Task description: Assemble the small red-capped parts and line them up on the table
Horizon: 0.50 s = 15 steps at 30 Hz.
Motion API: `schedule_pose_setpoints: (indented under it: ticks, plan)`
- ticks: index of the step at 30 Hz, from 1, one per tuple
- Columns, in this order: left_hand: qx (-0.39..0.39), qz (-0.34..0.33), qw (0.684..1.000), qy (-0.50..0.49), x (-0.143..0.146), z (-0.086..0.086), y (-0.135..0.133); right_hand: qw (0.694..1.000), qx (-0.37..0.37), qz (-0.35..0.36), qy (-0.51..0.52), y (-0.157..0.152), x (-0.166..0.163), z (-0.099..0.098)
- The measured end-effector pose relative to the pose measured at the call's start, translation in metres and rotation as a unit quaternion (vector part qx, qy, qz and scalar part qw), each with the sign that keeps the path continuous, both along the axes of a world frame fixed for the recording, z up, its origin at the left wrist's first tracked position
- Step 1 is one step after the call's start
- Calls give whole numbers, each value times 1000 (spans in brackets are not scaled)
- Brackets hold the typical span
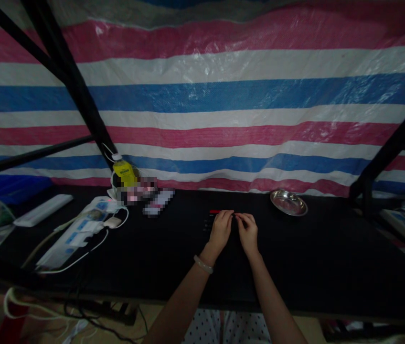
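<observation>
My left hand (221, 229) and my right hand (247, 231) are held close together over the middle of the black table. Each hand is closed in a pinch, thumb against fingers. Something small and dark seems to lie between the fingertips, too small to make out. A thin red object (214, 211) shows just beyond my left hand and is partly covered by it. To the left of that hand are several small dark pieces (207, 223) with faint light marks, hard to tell from the black surface.
A shiny round metal dish (288, 203) stands at the back right. On the left are a white power strip (77, 234) with cables, a yellow bottle (124, 173), a blurred-out flat item (159, 201) and a white bar (44, 210). Black frame posts and a striped sheet (224, 100) enclose the table.
</observation>
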<state>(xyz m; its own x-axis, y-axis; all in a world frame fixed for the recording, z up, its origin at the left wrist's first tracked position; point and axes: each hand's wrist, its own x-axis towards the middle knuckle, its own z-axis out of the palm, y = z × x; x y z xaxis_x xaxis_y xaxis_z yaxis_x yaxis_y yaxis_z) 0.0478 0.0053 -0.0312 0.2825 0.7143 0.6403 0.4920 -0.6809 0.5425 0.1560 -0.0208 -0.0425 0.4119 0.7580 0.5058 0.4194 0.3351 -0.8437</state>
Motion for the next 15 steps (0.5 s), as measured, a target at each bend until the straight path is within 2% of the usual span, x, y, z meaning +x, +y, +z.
schedule_pose_setpoints:
  ticks: [9, 15]
  plan:
    - [0, 1, 1000, -8, -3, -3, 3, 1000, 3, 18, 6, 3, 1, -3]
    - [1, -32, 999, -15, -3, -1, 3, 998, -5, 12, 61, 5, 3, -3]
